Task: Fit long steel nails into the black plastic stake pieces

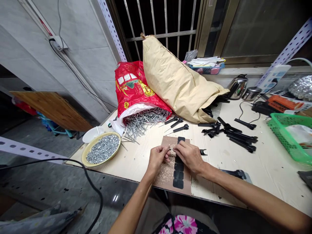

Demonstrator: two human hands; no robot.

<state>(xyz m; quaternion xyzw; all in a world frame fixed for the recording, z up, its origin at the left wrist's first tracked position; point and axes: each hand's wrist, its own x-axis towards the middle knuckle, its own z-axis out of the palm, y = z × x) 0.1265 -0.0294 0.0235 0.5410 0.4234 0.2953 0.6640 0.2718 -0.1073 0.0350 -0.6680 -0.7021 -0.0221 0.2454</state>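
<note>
At the bottom centre of the frame, flowered cloth (185, 224) shows below the edge of the counter (140, 165). On that edge, right in front of the person, lies a brown sheet (187, 185) strewn with pale crumbs, a column of black patches (178, 175) running along it. Above the sheet, mid-frame, I see the left hand (157, 157) and right hand (188, 155) nearly meeting, fingers pinched closed on a small metal piece (171, 149) between them, too tiny for me to make out fully. Left of centre, a yellow bowl (84, 158) holds shiny metal bits (103, 149). At right, black plastic parts (240, 138) lie in a loose pile near a green basket (278, 139). Farther back, metal rods (140, 122) spill from a red bag (131, 81), a tan sack (177, 78) leaning beside it. Window bars (165, 19) stand at the top.
</note>
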